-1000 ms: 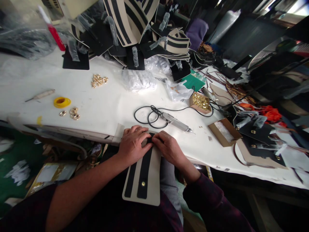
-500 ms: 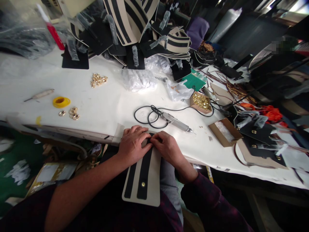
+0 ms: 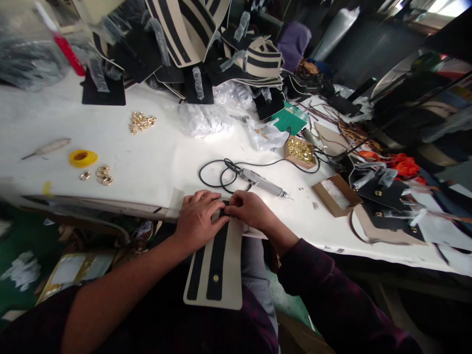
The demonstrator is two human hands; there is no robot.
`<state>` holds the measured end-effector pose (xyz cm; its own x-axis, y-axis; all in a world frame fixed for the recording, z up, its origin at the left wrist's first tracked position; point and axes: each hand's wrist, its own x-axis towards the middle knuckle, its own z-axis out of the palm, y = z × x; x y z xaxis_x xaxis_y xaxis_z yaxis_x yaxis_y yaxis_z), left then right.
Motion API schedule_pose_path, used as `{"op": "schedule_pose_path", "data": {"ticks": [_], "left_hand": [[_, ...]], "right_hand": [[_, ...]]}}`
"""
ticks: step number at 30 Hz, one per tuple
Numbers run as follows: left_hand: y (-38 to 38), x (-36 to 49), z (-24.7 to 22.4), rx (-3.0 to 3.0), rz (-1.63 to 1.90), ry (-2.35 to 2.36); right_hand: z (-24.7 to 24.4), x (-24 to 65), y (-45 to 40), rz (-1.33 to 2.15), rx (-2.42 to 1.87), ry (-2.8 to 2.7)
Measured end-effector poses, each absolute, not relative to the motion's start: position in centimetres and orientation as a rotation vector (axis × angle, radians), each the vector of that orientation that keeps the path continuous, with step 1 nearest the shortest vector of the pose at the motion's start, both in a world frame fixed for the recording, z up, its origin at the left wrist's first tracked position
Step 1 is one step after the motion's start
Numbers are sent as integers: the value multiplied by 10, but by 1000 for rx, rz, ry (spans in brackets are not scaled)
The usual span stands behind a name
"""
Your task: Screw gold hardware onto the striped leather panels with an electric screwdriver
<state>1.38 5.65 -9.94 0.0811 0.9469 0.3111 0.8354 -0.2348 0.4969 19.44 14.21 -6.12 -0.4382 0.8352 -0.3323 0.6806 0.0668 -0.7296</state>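
A beige panel with black stripes (image 3: 232, 265) lies over my lap, its far end at the table edge. A round gold stud (image 3: 216, 278) sits on one stripe near its lower end. My left hand (image 3: 199, 219) rests across the panel's upper left part, thumb and fingers gripping it. My right hand (image 3: 248, 209) is pinched at the top of the black stripe, beside my left thumb; whatever its fingertips hold is hidden. Just beyond the hands lies a grey electric screwdriver (image 3: 263, 183) with a looped black cable.
On the white table (image 3: 155, 162) are gold rings (image 3: 104, 175), a yellow tape roll (image 3: 83, 158), gold hardware (image 3: 142, 122), a box of gold pieces (image 3: 300, 151) and an open cardboard box (image 3: 337, 195). Striped pieces (image 3: 184, 34) are heaped at the back.
The view has shifted slightly, so the table items appear further left. Both hands stay at the panel's top, with my right fingertips moved a little at the stripe.
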Motion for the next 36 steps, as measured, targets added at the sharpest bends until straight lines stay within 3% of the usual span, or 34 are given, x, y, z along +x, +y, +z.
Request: {"op": "schedule_pose_path", "data": {"ticks": [20,22,28,33,36], "left_hand": [[57,15,-98,2140,906,1804],[57,15,-97,2133,903,1802],[56,16,-93,2111,899,1804],[56,17,-95,2115,898,1814],[56,17,-97,2110,898,1815]], "right_hand": [[-59,204,135,1391,-1441,-2029],[-56,213,137,1259,-1434,-1989],[-59,258,169,159,-1568,-2180],[-68,282,197,159,-1699,-2512],[-61,283,200,392,-1692,-2347]]}}
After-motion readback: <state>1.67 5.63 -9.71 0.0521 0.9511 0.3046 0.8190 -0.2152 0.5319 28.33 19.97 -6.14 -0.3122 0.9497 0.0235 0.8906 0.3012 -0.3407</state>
